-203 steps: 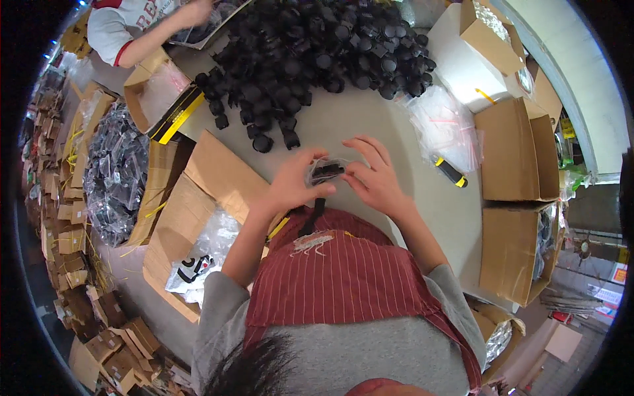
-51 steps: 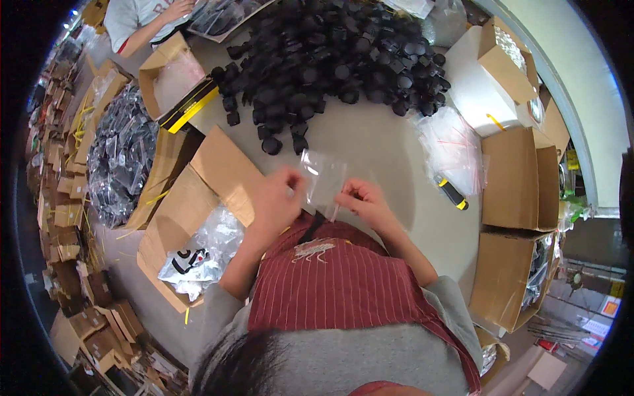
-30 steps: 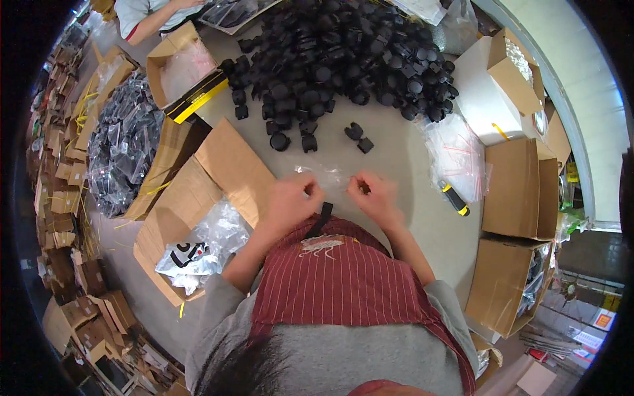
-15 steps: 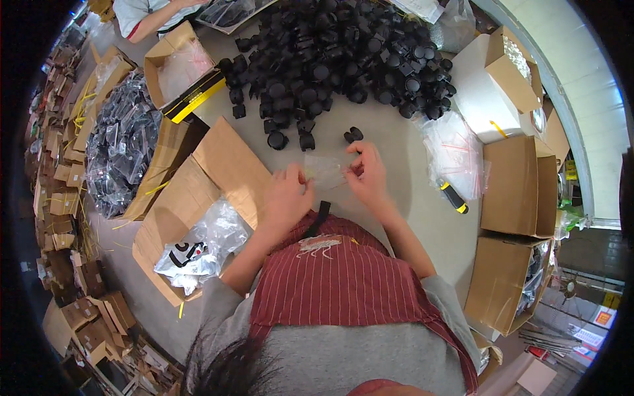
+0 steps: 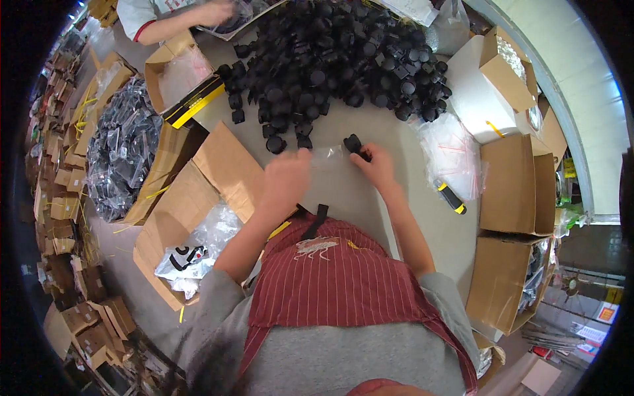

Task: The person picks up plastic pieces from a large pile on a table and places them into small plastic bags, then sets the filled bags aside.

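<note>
My left hand (image 5: 288,177) is closed on the edge of a small clear plastic bag (image 5: 327,156), which stretches out to its right over the grey table. Thumb and fingers of my right hand (image 5: 379,166) pinch a small black plastic part (image 5: 353,142) with rounded sides, at the bag's right end. Whether the part touches the bag, I cannot tell. Just beyond both hands spreads a large heap of similar black parts (image 5: 317,78), with a few strays at its near edge.
Flat clear bags (image 5: 451,148) lie at right under a yellow-black cutter (image 5: 452,197). Open cartons (image 5: 507,186) line the right side. At left stand an open carton (image 5: 173,210) holding crumpled plastic and a box of bagged black items (image 5: 124,148). Another person's arm (image 5: 181,25) reaches in at upper left.
My right hand has gone from the bag to the black part that lay just beyond it, and now grips it. My left hand keeps the bag. The other person's arm has moved right.
</note>
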`<state>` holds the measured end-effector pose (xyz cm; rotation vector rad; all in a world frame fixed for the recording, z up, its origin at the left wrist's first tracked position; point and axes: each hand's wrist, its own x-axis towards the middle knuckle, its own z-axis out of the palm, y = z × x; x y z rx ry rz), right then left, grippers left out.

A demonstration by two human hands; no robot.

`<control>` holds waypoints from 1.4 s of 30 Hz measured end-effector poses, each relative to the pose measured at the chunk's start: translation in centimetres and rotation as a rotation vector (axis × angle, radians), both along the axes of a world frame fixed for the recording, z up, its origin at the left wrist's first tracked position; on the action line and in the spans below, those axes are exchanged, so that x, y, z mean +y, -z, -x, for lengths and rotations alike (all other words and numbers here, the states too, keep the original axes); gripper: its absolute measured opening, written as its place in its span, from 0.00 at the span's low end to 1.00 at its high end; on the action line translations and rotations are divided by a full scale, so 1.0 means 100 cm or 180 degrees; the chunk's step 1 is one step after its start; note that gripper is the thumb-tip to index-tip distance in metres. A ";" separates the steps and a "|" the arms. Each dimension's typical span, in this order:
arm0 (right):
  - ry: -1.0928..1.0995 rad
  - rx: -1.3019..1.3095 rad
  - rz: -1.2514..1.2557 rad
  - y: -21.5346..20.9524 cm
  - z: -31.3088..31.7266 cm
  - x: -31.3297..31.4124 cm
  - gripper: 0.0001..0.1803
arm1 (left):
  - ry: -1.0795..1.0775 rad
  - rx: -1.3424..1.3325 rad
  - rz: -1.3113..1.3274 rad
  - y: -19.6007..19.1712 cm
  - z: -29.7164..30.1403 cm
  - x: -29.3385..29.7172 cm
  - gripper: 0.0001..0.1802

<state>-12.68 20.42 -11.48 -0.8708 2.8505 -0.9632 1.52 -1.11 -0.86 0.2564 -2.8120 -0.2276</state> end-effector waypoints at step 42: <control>0.0054 0.0038 -0.0238 -0.024 -0.104 0.035 0.30 | 0.1172 -0.0622 -0.1362 0.071 0.048 0.076 0.26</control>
